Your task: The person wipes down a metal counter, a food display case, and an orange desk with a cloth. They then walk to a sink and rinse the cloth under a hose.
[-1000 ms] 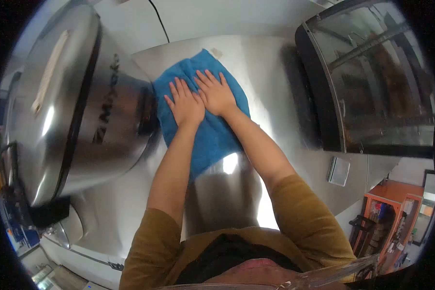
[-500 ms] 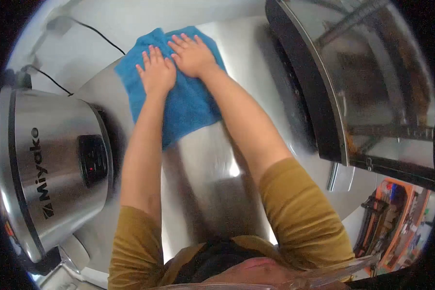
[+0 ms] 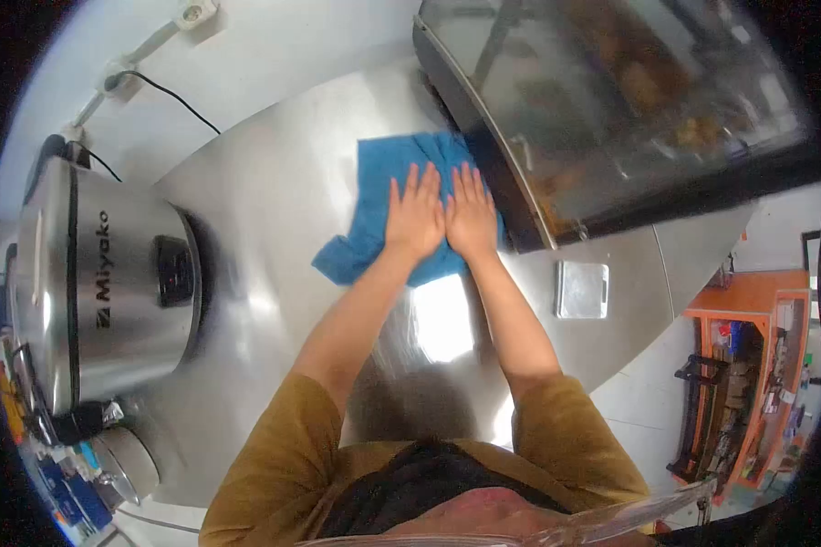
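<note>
A blue cloth (image 3: 374, 201) lies spread on the shiny metal tabletop (image 3: 274, 237), one corner folded toward the lower left. My left hand (image 3: 416, 217) rests flat on its middle, palm down with fingers stretched out. Right beside it, my right hand (image 3: 471, 215) presses flat on the cloth's right part, fingers extended and close to the base of a glass display case (image 3: 611, 109). The thumbs of both hands are nearly touching. The cloth's right edge meets the dark lower frame of the case.
On the left stands a steel Miyako rice cooker (image 3: 132, 283). Wall sockets (image 3: 192, 13) with a black cable (image 3: 178, 96) are behind. A small square scale (image 3: 582, 290) lies on the tabletop at right. An orange shelf (image 3: 748, 301) holds various items beyond the table.
Both hands have slid the cloth to the right and nearer to me, up against the display case. The view has shifted, bringing the small scale and wall sockets more fully into sight.
</note>
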A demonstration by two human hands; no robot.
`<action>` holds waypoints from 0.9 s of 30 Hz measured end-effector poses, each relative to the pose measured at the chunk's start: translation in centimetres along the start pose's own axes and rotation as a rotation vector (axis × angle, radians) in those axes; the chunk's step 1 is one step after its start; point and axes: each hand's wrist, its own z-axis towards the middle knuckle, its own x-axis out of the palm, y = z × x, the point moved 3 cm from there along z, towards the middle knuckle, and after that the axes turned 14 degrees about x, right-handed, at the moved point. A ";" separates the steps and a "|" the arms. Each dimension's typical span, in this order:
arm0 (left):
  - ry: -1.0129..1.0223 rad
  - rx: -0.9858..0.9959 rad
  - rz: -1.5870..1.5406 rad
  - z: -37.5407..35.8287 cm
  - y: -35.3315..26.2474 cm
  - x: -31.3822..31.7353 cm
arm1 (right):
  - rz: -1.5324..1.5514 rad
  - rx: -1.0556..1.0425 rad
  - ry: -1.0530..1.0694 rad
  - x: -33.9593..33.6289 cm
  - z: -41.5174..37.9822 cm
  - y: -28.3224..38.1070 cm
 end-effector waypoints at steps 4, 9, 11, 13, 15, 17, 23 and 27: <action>0.095 0.107 -0.163 -6.2 -9.8 -0.7 | 0.077 -0.010 0.031 -3.7 -10.9 -6.0; 0.260 0.381 -0.369 -16.1 -22.7 -1.6 | 0.033 0.235 0.096 -10.1 -27.6 -11.7; 0.241 0.474 -0.434 -19.0 -25.1 -2.4 | -0.049 0.277 0.085 -10.8 -32.3 -13.0; 0.210 0.462 -0.503 -19.7 -24.5 -2.5 | -0.134 0.293 0.053 -10.0 -34.0 -12.2; 0.196 0.379 -0.489 -20.0 -21.8 -3.3 | -0.232 0.277 0.006 -8.7 -32.4 -10.4; 0.081 0.168 -0.491 -20.8 -15.8 -4.7 | -0.177 0.175 0.013 -5.9 -29.4 -5.9; 0.018 -0.515 0.021 -36.6 2.6 -12.4 | 0.059 -0.320 0.278 0.7 -28.9 21.4; -0.010 -0.800 0.098 -54.2 4.4 -15.3 | 0.212 -0.743 0.495 3.4 -40.1 32.3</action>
